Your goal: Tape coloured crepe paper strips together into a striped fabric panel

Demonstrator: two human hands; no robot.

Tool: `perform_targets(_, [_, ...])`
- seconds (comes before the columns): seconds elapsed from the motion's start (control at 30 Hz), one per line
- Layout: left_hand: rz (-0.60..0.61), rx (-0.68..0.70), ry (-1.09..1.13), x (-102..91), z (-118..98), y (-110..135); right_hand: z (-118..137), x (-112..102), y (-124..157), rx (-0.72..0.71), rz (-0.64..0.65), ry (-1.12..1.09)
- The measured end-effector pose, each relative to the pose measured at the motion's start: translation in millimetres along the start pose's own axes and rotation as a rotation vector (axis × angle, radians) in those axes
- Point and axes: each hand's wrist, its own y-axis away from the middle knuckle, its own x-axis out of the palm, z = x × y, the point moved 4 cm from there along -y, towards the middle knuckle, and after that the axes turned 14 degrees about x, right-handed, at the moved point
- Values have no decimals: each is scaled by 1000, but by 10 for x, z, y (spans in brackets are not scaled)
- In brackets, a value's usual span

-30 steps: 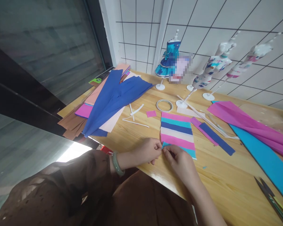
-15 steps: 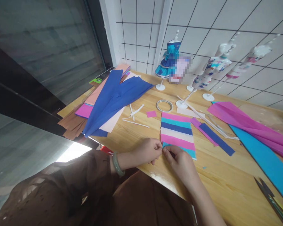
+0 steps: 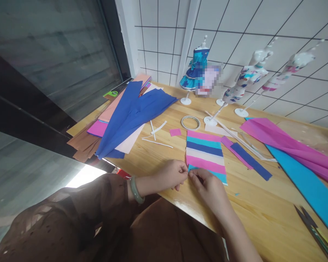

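A striped sheet of paper strips (image 3: 205, 151) in pink, turquoise, dark blue and cream lies on the wooden table. At its near left corner the fingertips of both hands almost meet. My left hand (image 3: 175, 174), below a green bangle, is closed in a pinch. My right hand (image 3: 209, 185) also pinches, thumb against forefinger, and covers part of the lowest turquoise strip. Whatever lies between the fingertips is too small to make out. Right of the sheet are a loose pink strip (image 3: 236, 152) and a dark blue strip (image 3: 251, 161).
A tape roll (image 3: 190, 123) and white strips (image 3: 157, 143) lie beyond. Blue crepe paper (image 3: 142, 112) tops a pile at left; pink paper (image 3: 289, 145) and turquoise paper (image 3: 303, 182) lie right. Scissors (image 3: 314, 229) rest near right. Small dress forms (image 3: 246, 78) stand along the tiled wall.
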Motion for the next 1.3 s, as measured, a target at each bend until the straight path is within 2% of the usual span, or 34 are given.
perform_targets(0.37, [9, 9, -30, -10, -11, 4, 13, -10, 13, 11, -46, 15])
perform_targets(0.53, [0, 22, -21, -10, -28, 1, 9, -5, 8, -7, -4, -2])
perform_targets(0.73, [-11, 7, -4, -5, 27, 9, 30, -15, 20, 10, -26, -8])
perform_targets(0.93, [10, -106, 77, -23, 39, -25, 62, -58, 77, 3, 14, -166])
perform_targets(1.13, [52, -219, 37, -62, 63, -69, 14, -249, 263, -8, -38, -295])
perform_targets(1.2, [29, -174, -74, -97, 55, -53, -126, -345, 371, 2, -81, -282])
perform_targets(1.23, [-15, -102, -185, -129, 26, -43, -227, -391, 428, 14, -115, -256])
perform_targets(1.3, [-96, 152, -507, -170, -100, -10, -458, -477, 535, 22, -222, -172])
